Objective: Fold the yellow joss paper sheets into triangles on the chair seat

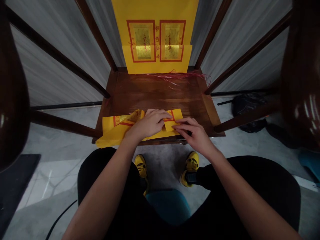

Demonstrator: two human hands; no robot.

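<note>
A sheet of yellow joss paper (pixel 160 135) with red printed borders and gold patches lies partly folded along the front edge of a brown wooden chair seat. Its left part is bent over in a loose, raised fold. My left hand (pixel 150 124) rests on the middle of the sheet, fingers and thumb closed at a folded flap. At the flap's right edge, my right hand (pixel 196 133) pinches the paper between thumb and fingers. The undersides of both hands are hidden.
The wooden seat (pixel 160 93) has slanting rails on both sides. More yellow joss paper (pixel 157 68) hangs down at the back, with loose pink-red strings (pixel 175 77) below it. A dark bag (pixel 248 111) lies on the floor at right. Below are yellow shoes (pixel 192 163) and a blue stool (pixel 168 205).
</note>
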